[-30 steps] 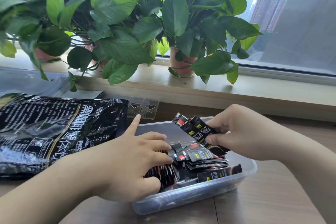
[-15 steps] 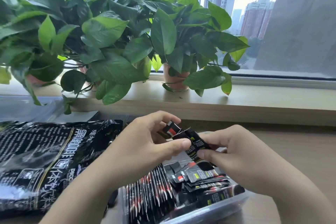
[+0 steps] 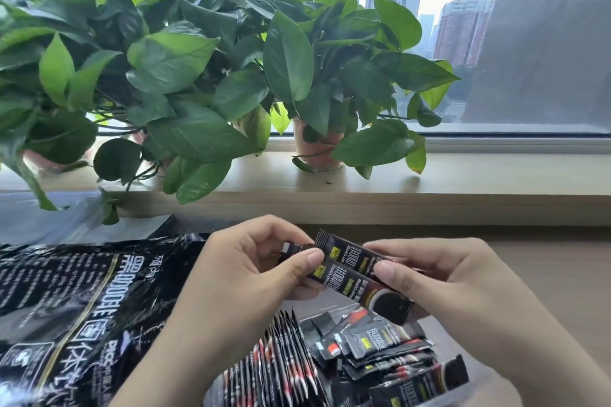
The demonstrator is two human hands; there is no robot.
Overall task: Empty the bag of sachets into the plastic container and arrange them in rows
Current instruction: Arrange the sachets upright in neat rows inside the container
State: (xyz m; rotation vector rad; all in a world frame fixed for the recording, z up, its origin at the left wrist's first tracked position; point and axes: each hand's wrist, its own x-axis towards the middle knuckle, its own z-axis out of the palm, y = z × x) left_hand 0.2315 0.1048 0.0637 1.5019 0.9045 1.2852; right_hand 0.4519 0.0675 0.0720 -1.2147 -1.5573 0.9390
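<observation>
Both my hands hold a small bunch of black coffee sachets (image 3: 355, 269) above the container. My left hand (image 3: 251, 277) pinches their left ends between thumb and fingers. My right hand (image 3: 443, 287) pinches their right part. Below, the clear plastic container (image 3: 469, 398) holds a row of sachets standing on edge (image 3: 281, 370) at its left and a loose heap of sachets (image 3: 383, 350) at its right. The big black sachet bag (image 3: 82, 307) lies flat on the table to the left.
Potted green plants (image 3: 205, 76) stand on the wooden window sill (image 3: 463, 182) behind the table. A clear plastic sheet or lid (image 3: 49, 218) lies at the far left behind the bag. Bare wooden table (image 3: 562, 274) shows at the right.
My left hand left the sachets in the container and rose to join my right hand on the held sachets. The sachets now lie more level. The view tilted up.
</observation>
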